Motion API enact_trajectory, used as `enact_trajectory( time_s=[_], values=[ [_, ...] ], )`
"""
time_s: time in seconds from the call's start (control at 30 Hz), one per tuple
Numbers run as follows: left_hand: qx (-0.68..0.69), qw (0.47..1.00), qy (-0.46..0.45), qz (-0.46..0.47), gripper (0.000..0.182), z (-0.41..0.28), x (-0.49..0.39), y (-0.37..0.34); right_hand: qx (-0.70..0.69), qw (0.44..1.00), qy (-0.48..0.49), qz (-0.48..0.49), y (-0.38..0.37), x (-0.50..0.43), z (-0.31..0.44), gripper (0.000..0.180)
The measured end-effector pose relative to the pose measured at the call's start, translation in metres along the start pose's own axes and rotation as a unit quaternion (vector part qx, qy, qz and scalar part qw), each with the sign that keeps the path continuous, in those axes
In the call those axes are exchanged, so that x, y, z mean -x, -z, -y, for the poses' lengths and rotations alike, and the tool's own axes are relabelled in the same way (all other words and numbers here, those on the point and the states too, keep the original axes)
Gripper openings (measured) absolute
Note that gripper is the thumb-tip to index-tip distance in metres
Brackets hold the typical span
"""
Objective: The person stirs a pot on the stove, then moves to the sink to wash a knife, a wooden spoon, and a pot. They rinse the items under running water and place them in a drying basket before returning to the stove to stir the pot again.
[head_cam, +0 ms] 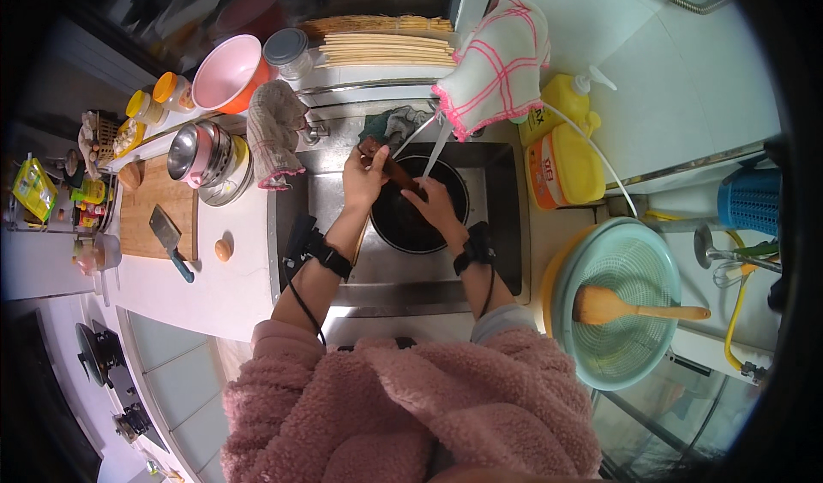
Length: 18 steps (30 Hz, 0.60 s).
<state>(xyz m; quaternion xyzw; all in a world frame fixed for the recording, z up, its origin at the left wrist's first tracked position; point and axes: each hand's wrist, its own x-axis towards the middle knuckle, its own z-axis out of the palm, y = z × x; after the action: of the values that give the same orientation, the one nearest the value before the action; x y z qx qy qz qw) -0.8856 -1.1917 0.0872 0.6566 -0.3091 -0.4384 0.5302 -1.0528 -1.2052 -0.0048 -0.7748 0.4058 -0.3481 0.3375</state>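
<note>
A dark brown, stick-like piece, perhaps a wooden handle [400,174], slants over a round black pan [418,229] in the steel sink [328,194]. My left hand [364,177] grips its upper left end between thumb and fingers. At its lower right end is my right hand [437,205], its fingers closed around it. A stream of water [438,147] falls from beneath a white cloth with pink lines [505,65] and meets my right hand. What the brown piece joins to is hidden. A thin stick [361,242] leans in the sink beside my left forearm.
Left of the sink are stacked bowls [186,152], an egg [223,249] and a cleaver [166,231] on a cutting board [138,210]. At right stand yellow bottles [578,174] and a green colander [633,251] holding a wooden spatula [607,305]. A grey cloth [273,132] hangs near the tap.
</note>
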Motion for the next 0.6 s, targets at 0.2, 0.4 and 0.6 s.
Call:
enact_trajectory(
  time_s=[0.2, 0.4, 0.6],
  values=[
    [0.057, 0.996, -0.020, -0.061, 0.030, -0.005, 0.010, 0.027, 0.037, 0.981, -0.188, 0.039, -0.009, 0.034, -0.046, 0.038],
    [-0.072, 0.984, -0.162, 0.018, 0.025, 0.001, 0.022, -0.008, 0.067, 0.985, -0.158, 0.009, 0.000, 0.014, -0.064, 0.035],
    [-0.219, 0.931, -0.229, 0.182, 0.022, 0.006, 0.027, -0.050, -0.034, 0.981, -0.166, -0.089, 0.040, -0.062, -0.043, 0.034]
  ],
)
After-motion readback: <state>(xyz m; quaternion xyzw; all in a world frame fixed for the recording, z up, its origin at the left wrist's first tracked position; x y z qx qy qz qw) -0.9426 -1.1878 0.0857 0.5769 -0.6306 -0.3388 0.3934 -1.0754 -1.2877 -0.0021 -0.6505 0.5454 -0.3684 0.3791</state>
